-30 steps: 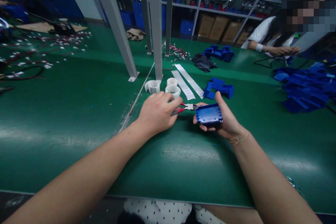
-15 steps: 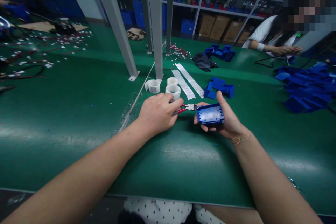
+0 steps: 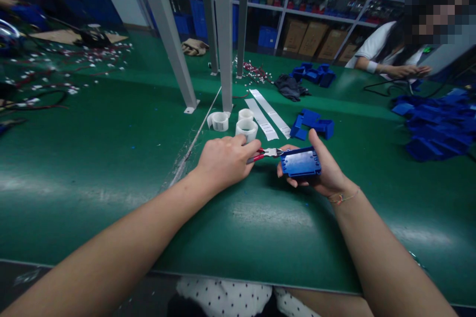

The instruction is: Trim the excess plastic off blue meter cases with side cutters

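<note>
The green table (image 3: 267,242) spans the view, and both bare arms cross its near edge. The left arm (image 3: 130,228) runs up from the lower left on a long slant, almost straight at the wrist; the right arm (image 3: 390,242) rises more steeply from the lower right, leaning inward. They converge near the middle, the hands facing each other with a narrow gap between.

The left hand (image 3: 225,158) is knuckles up, its fingers curled round the handles of the pliers. The right hand (image 3: 329,166) is turned palm inward, thumb raised at the near right corner of the case, fingers wrapped beneath and showing at its left side; it holds the case firmly, above the table.

The blue case (image 3: 301,162) is tilted, open side towards the viewer. The red-handled pliers (image 3: 273,152) point right, their tip at its upper left corner; whether the jaws grip it is too small to tell. A thin bracelet (image 3: 344,198) circles the right wrist.
</note>
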`<state>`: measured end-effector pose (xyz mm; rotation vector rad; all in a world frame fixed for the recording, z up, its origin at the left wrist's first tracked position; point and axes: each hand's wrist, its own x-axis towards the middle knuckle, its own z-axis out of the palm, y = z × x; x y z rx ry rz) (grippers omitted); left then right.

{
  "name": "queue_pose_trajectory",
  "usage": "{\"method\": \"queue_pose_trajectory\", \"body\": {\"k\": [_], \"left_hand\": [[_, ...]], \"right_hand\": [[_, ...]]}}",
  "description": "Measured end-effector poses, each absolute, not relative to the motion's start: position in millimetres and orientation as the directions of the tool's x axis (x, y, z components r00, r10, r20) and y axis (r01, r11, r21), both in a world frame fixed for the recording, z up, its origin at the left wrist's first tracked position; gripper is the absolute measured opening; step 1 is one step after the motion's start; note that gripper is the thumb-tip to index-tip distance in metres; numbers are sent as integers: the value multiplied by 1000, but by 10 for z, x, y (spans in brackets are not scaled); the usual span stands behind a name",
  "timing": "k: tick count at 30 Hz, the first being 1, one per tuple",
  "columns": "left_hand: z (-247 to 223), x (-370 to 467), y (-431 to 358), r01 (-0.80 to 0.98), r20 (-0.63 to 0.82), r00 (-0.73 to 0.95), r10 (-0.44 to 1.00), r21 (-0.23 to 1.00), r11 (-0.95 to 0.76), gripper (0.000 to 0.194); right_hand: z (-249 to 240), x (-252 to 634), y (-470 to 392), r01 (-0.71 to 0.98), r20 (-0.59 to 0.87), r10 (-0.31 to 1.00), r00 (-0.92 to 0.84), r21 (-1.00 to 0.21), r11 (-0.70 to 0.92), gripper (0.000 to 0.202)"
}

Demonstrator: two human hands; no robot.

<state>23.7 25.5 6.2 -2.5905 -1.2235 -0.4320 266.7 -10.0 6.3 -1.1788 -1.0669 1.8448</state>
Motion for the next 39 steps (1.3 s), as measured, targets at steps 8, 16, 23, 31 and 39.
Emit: {"method": "queue_pose_trajectory", "body": {"k": [8,16,23,31,39], "left_hand": [[49,227,297,805,370,526,765,71,-588,20],[27,328,243,604,180,435,882,668,-434,16],[-30,371,163,567,109,452,885,731,-380,17],[13,373,153,568,54,455,889,751,-336,22],[-5,367,149,563,65,460,886,750,-348,21]], "right_hand": [[26,2595,-120,-20,-213,930,-300,-973,-229,77],[-132,2558,-102,407,295,948,-120,-856,318,81],[-166,2516,-53,552,564,805,-181,-619,558,76],[-125,2494,-65,571,631,743,-223,-533,625,75],[-118,2474,-82,573,611,762,-214,-554,604,74]]}}
